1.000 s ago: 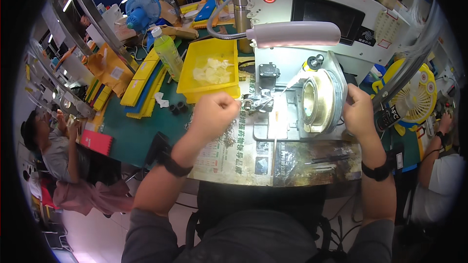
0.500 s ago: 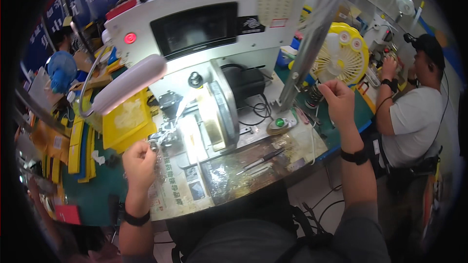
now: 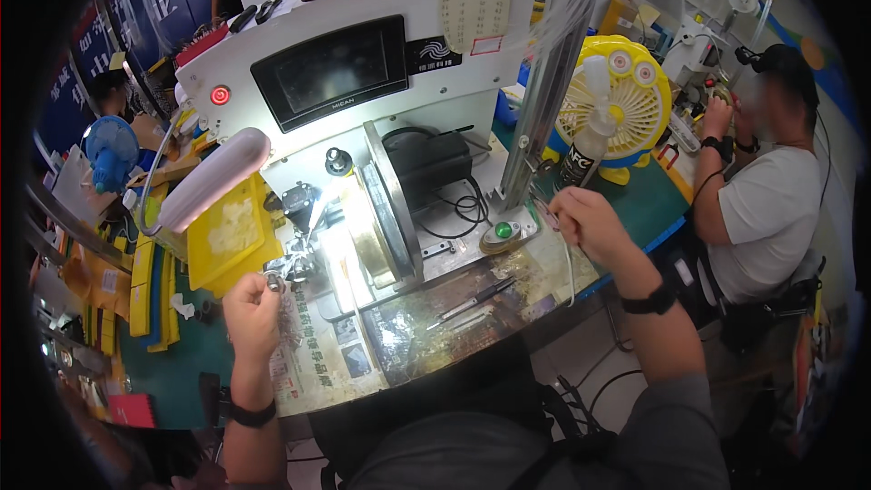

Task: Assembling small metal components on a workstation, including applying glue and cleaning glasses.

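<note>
Right hand lowered to a slim tool; left hand kept at the clamp.
In the head view, the right hand had dropped from its raised spot to the tool; whether its fingers had closed there could not be told. The left was pinched on a small metal piece beside the clamp, so the hands worked well apart, either side of the wheel. The green bench bore stained paper, a yellow tray and the lit machine; a fan stood rightward, near a white-shirted person.
</note>
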Action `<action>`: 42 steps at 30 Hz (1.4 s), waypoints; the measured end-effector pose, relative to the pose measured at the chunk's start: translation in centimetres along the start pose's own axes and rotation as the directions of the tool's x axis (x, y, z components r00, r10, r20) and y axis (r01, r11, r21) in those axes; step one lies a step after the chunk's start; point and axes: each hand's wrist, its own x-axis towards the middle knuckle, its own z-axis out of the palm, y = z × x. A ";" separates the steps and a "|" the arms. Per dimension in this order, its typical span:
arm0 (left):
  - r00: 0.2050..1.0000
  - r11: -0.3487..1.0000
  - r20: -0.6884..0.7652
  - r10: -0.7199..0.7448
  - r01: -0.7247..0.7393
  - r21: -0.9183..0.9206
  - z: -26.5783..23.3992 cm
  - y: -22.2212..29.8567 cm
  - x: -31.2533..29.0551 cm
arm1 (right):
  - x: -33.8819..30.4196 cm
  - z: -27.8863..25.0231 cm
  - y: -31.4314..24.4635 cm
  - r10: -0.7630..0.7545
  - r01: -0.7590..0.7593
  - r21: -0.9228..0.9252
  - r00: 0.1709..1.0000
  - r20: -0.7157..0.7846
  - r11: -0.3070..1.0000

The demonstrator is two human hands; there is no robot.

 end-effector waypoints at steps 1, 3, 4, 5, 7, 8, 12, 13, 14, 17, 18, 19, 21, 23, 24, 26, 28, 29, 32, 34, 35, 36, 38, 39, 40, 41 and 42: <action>1.000 1.000 -0.002 0.001 -0.001 -0.003 0.0 0.0 0.1 | -1.1 -0.8 -0.4 0.091 -0.092 0.018 0.994 0.057 0.996; 0.999 0.999 -0.007 0.032 -0.032 0.005 0.1 -0.3 0.1 | -3.0 -1.2 -0.4 -0.357 0.271 -0.466 0.928 -0.107 0.843; 0.999 1.000 -0.012 0.030 -0.030 0.006 0.1 -0.3 0.0 | -3.9 -0.8 -0.6 -0.750 0.389 -0.846 0.661 -0.020 0.366; 0.999 0.999 -0.024 0.039 -0.039 0.007 -0.3 -0.1 -0.2 | -4.9 0.5 -1.4 -0.751 0.403 -0.839 0.660 -0.010 0.366; 0.994 0.989 -0.041 0.098 -0.093 0.117 -1.0 0.2 -0.7 | -6.6 3.2 -2.7 -0.751 0.522 -0.727 0.660 0.011 0.447; 0.989 0.972 -0.037 0.146 -0.136 0.189 -1.7 -0.2 -0.6 | -7.4 5.0 -3.2 -0.762 0.602 -0.694 0.637 0.118 0.396; 0.979 0.931 0.095 0.179 -0.200 0.307 -0.5 1.7 -0.8 | -9.7 12.9 -2.5 -0.667 0.828 -0.305 0.561 0.491 0.471; 0.982 0.912 0.113 0.150 -0.182 0.368 -0.6 2.1 -1.1 | -9.7 15.3 -1.8 -0.646 0.825 -0.186 0.540 0.539 0.534; 0.994 0.920 0.070 0.087 -0.107 0.378 -0.6 2.4 -1.7 | -9.8 17.7 -1.5 -0.615 0.820 -0.115 0.505 0.606 0.560; 0.968 0.895 0.174 0.182 -0.236 0.378 -1.3 3.1 -2.2 | -9.5 24.4 1.5 -0.536 0.656 -0.026 0.638 0.552 0.754; 0.969 0.897 0.176 0.175 -0.231 0.377 -1.2 2.8 -2.0 | -9.2 26.3 2.9 -0.491 0.562 -0.010 0.730 0.475 0.827; 0.946 0.871 0.224 0.236 -0.308 0.383 -1.4 2.7 -1.8 | -8.7 28.1 3.4 -0.489 0.559 -0.007 0.732 0.475 0.829; 0.915 0.837 0.276 0.293 -0.385 0.388 -1.5 2.7 -1.3 | -7.0 31.1 3.3 -0.321 0.280 0.198 0.921 0.219 0.939; 0.882 0.807 0.394 0.261 -0.423 0.413 -0.9 2.3 -0.5 | -4.6 32.7 3.0 -0.353 0.309 0.265 0.925 0.139 0.914; 0.884 0.804 0.390 0.258 -0.420 0.421 -0.7 1.6 -0.5 | -3.9 33.3 2.6 -0.385 0.343 0.331 0.920 0.069 0.879; 0.896 0.699 0.348 0.277 -0.436 0.567 0.1 0.1 -0.2 | -3.1 33.8 2.6 -0.355 0.300 0.370 0.931 0.089 0.879; 0.904 0.714 0.345 0.253 -0.415 0.564 0.3 0.1 -0.2 | -2.4 34.3 3.0 -0.347 0.305 0.391 0.937 0.040 0.869; 0.915 0.727 0.335 0.224 -0.386 0.568 -0.1 0.4 -0.4 | -2.2 34.4 3.3 -0.434 0.427 0.249 0.900 -0.028 0.869; 0.818 0.612 0.334 0.468 -0.573 0.545 0.4 -0.7 0.8 | -1.0 33.1 3.9 -0.628 0.630 -0.017 0.770 -0.111 0.776; 0.824 0.668 0.307 0.476 -0.566 0.483 0.4 -1.5 0.8 | -2.1 33.1 3.2 -0.408 0.386 0.313 0.913 0.004 0.868; 0.836 0.667 0.290 0.466 -0.547 0.506 0.6 -1.3 0.6 | -1.9 33.0 3.3 -0.456 0.433 0.327 0.890 -0.008 0.840; 0.843 0.728 0.301 0.445 -0.537 0.426 0.9 -1.0 0.3 | -2.2 33.1 2.9 -0.430 0.390 0.380 0.902 0.024 0.839; 0.858 0.793 0.337 0.387 -0.496 0.353 0.5 -0.5 0.0 | -2.5 33.4 2.7 -0.407 0.341 0.432 0.911 0.066 0.835; 0.861 0.792 0.330 0.387 -0.493 0.359 0.3 -0.3 0.1 | -2.4 33.5 2.9 -0.395 0.330 0.449 0.917 0.057 0.830; 0.861 0.779 0.339 0.379 -0.495 0.385 0.2 -0.2 0.1 | -2.3 33.5 3.0 -0.382 0.319 0.465 0.923 0.046 0.826; 0.859 0.766 0.354 0.371 -0.498 0.407 0.0 -0.2 0.1 | -2.4 33.6 2.9 -0.382 0.319 0.466 0.923 0.046 0.825; 0.858 0.766 0.356 0.372 -0.500 0.405 0.1 -0.3 0.1 | -2.7 33.6 2.5 -0.376 0.301 0.493 0.925 0.059 0.816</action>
